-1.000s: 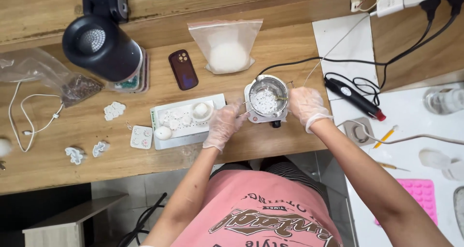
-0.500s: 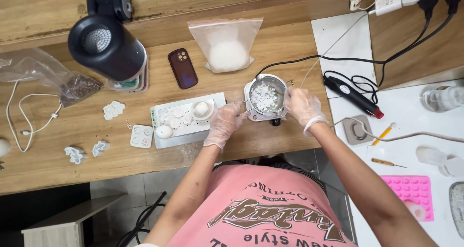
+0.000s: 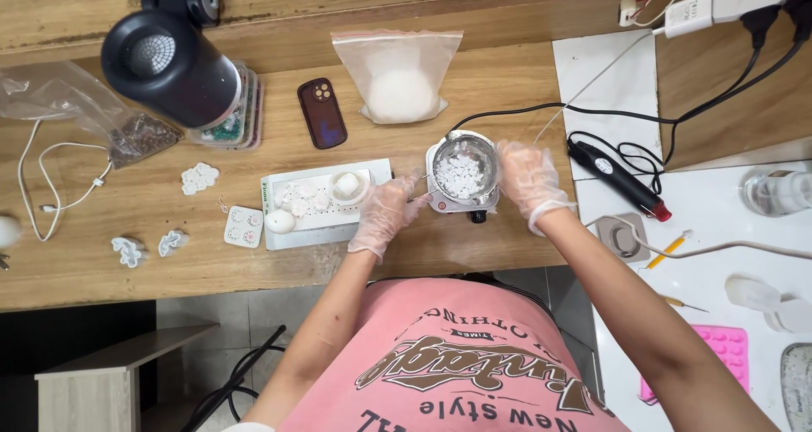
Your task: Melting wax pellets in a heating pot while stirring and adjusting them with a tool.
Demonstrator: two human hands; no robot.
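Note:
A small metal pot [image 3: 464, 168] holding white flakes sits on a little white electric hot plate [image 3: 440, 200] on the wooden table [image 3: 474, 85]. My left hand [image 3: 385, 212], in a clear glove, grips the pot's thin handle at its left side. My right hand [image 3: 526, 178], also gloved, is at the pot's right rim with fingers closed around a thin stick that reaches into the flakes. A clear bag of white flakes [image 3: 395, 75] lies behind the pot.
Left of the pot lies a white tray [image 3: 279, 238] with white moulded pieces and a small bowl [image 3: 348, 187]. A dark phone [image 3: 321, 112], a black lamp head [image 3: 165, 64], a black cabled tool [image 3: 620, 175], a pink mould [image 3: 727, 347] and small white moulds [image 3: 200, 178] lie around.
My right hand moved along the pot's right rim, shifting the flakes. The view drifted slightly; my left hand stays on the handle.

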